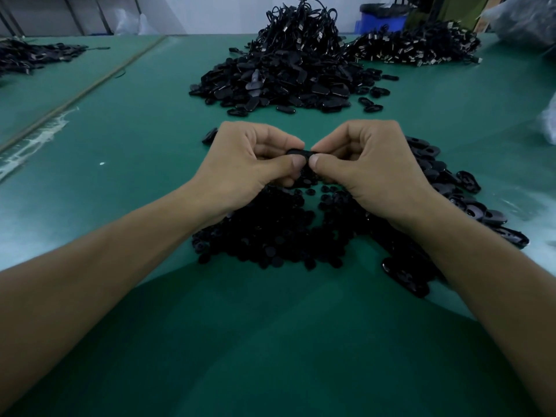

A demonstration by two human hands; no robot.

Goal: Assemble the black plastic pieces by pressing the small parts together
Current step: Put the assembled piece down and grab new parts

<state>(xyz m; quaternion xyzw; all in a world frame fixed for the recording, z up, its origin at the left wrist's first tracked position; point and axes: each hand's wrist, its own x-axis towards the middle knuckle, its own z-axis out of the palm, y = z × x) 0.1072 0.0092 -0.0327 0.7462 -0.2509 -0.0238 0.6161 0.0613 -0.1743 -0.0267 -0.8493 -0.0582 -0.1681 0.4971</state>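
The fingers [285, 164] of the left hand [240, 167] and the right hand [373, 170] are curled in, thumb tips nearly meeting, and pinch one small black piece [299, 152] between them above the green tabletop [135, 136]. Right below the hands lies a heap of small round black parts [270, 236], with a spread of larger oval black pieces [445, 179] just beside it on the right. Farther back sit a big heap of black pieces [279, 85] topped with cables, another pile of cables [415, 48] to its right, and a blue bin [382, 22] behind the tabletop.
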